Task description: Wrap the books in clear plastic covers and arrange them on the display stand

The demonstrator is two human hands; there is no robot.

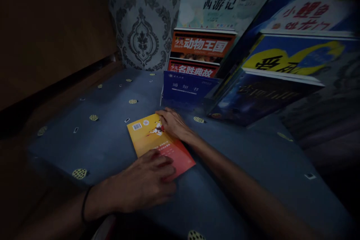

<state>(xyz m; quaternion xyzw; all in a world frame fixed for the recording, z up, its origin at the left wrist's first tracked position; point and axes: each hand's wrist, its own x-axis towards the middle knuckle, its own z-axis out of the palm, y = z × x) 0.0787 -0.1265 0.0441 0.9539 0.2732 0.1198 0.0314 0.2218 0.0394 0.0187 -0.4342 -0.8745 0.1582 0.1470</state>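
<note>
A thin book (176,153) with a yellow-to-red back cover lies on the patterned blue cloth, barcode at its far left corner. My right hand (173,123) is at its far right edge, thumb over the cover and the other fingers closed along the edge. Over the near part of the cover rests my left hand (149,182), fingers bent and apart, slightly blurred; a dark band circles that wrist. Beneath the left palm, part of the book is hidden.
Behind the book stand a dark blue booklet (188,90), an orange book (201,47) and a pale book (210,3), stacked in tiers. More books (292,58) lean at the right. Patterned wallpaper (142,39) and a brown wooden panel (56,33) border the cloth-covered surface (112,142).
</note>
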